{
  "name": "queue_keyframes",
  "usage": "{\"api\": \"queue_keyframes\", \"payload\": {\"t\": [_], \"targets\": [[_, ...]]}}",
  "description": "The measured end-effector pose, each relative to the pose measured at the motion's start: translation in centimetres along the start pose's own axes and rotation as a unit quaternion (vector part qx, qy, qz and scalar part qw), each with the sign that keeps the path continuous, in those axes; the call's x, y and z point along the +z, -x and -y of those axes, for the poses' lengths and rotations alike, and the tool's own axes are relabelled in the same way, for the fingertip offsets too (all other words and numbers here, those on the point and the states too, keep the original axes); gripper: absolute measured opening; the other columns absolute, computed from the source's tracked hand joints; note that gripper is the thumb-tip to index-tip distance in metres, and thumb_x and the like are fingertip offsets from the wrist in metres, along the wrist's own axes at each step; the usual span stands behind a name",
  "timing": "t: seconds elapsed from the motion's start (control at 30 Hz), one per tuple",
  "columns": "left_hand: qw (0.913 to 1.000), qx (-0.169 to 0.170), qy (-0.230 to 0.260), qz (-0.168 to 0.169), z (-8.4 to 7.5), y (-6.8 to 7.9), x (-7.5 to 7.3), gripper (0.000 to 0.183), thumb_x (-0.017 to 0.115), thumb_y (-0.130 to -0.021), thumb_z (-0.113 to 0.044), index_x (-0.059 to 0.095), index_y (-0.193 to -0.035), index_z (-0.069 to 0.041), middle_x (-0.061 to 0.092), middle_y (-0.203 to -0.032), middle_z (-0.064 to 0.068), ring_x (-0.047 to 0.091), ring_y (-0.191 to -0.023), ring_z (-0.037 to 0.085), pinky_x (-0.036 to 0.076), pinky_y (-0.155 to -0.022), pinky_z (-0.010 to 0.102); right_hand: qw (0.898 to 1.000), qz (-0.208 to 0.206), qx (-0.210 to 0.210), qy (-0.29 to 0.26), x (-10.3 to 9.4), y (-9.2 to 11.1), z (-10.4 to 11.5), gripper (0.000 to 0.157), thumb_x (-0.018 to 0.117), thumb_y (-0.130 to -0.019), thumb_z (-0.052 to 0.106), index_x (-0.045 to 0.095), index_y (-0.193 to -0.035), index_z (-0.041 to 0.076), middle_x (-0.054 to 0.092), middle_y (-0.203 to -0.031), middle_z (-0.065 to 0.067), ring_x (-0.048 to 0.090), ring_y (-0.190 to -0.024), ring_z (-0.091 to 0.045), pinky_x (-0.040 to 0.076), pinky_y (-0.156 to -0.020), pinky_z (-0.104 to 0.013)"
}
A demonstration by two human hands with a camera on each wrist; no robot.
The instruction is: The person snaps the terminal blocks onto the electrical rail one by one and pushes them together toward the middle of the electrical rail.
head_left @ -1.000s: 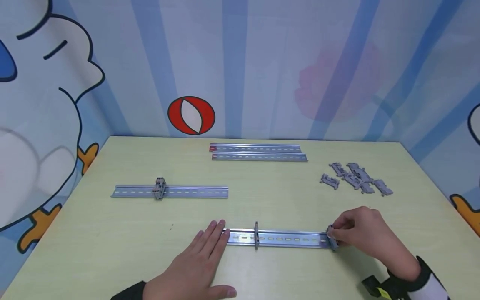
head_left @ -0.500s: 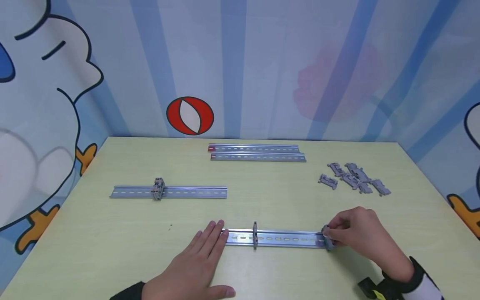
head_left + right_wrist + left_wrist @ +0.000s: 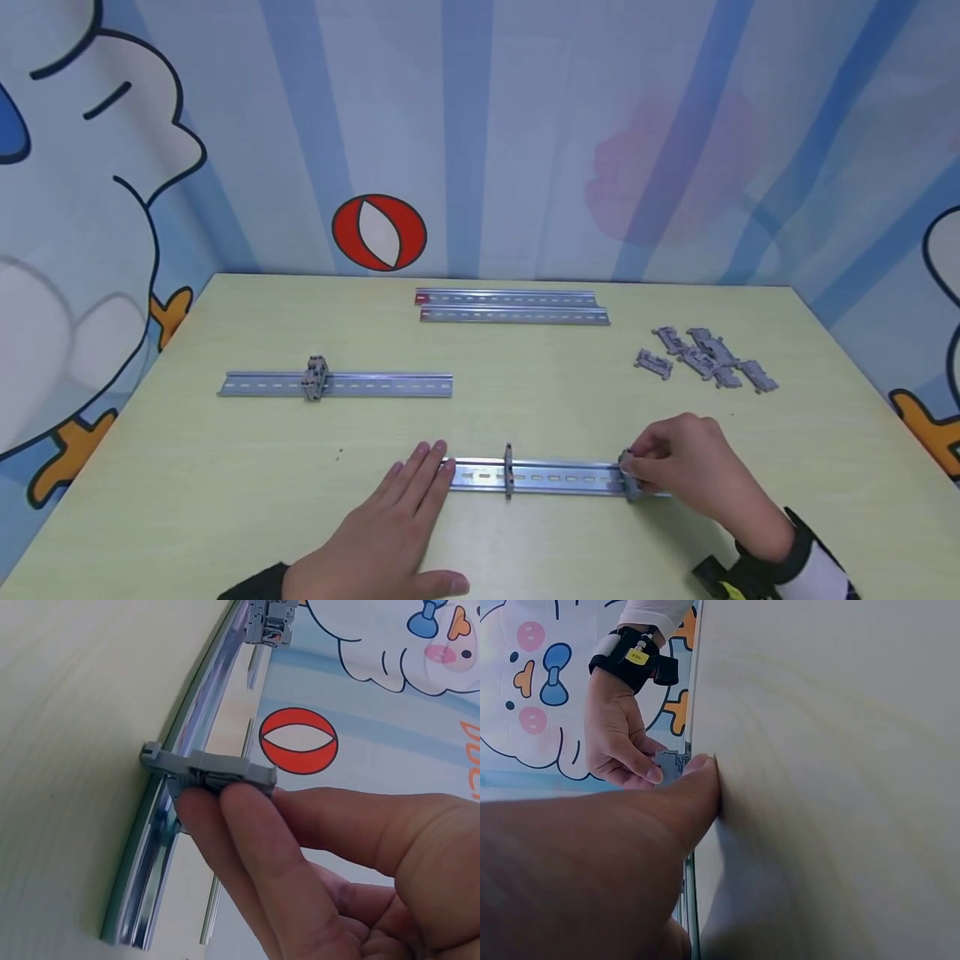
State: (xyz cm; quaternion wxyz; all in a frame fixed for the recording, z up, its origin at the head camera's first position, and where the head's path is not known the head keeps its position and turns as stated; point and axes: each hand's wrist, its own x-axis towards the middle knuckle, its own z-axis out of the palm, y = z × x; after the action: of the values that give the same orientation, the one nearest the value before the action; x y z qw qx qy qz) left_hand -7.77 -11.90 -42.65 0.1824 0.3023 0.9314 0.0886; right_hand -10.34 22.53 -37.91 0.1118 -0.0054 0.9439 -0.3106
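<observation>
My left hand [image 3: 382,529] lies with fingers straight, fingertips on the left end of the near slotted metal DIN rail [image 3: 566,478]. My right hand [image 3: 693,467] pinches a grey terminal block [image 3: 630,477] between thumb and fingers, near the rail's right end. In the right wrist view the held terminal block [image 3: 214,766] stands across the rail [image 3: 139,900], its foot at the rail's edge. A thin grey terminal block [image 3: 509,472] stands upright on the same rail, left of its middle. My left thumb [image 3: 697,787] partly covers the left wrist view.
Behind and to the left, another rail [image 3: 397,386] carries a cluster of grey blocks [image 3: 315,378]. Two more rails [image 3: 517,314] with red marks lie at the back of the table [image 3: 150,467]. Several loose grey blocks [image 3: 697,360] are piled at right. A printed wall backdrop [image 3: 525,150] rises behind.
My right hand has moved left along the rail with the pinched terminal block, and the rail's right end now shows beyond it. My left hand stays on the rail's left end.
</observation>
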Motion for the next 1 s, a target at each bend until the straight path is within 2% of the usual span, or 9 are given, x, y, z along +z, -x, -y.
{"api": "queue_keyframes", "payload": {"t": [0.47, 0.77, 1.0], "targets": [[0.9999, 0.005, -0.006, -0.007, 0.0, 0.1, 0.1, 0.116, 0.041, -0.077, -0.086, 0.012, -0.158, -0.009, 0.002, -0.167, 0.01, 0.002, -0.153, 0.029, 0.019, -0.122, 0.051, 1.0, -0.007, -0.024, -0.003, 1.3, -0.3, 1.7, 0.005, 0.078, -0.081, 0.013, 0.078, -0.081, 0.008, 0.076, -0.07, -0.001, 0.067, -0.056, -0.006, 0.053, -0.05, -0.022], [0.9999, 0.007, -0.004, -0.014, -0.1, 0.1, 0.1, 0.114, 0.045, -0.078, -0.082, 0.013, -0.158, -0.007, 0.002, -0.167, 0.011, 0.001, -0.153, 0.03, 0.019, -0.122, 0.05, 0.999, 0.0, -0.034, -0.03, 2.3, -0.4, 3.0, 0.004, 0.076, -0.083, 0.01, 0.078, -0.083, 0.007, 0.076, -0.071, -0.002, 0.068, -0.057, -0.007, 0.055, -0.05, -0.02], [0.9999, 0.007, -0.003, -0.01, -0.1, 0.2, 0.1, 0.114, 0.043, -0.078, -0.084, 0.012, -0.158, -0.009, 0.001, -0.167, 0.01, 0.002, -0.153, 0.029, 0.018, -0.122, 0.051, 0.998, 0.006, -0.043, -0.037, 3.1, -0.6, 3.6, 0.005, 0.074, -0.085, 0.009, 0.078, -0.082, 0.007, 0.076, -0.071, -0.003, 0.067, -0.058, -0.006, 0.055, -0.05, -0.019]]}}
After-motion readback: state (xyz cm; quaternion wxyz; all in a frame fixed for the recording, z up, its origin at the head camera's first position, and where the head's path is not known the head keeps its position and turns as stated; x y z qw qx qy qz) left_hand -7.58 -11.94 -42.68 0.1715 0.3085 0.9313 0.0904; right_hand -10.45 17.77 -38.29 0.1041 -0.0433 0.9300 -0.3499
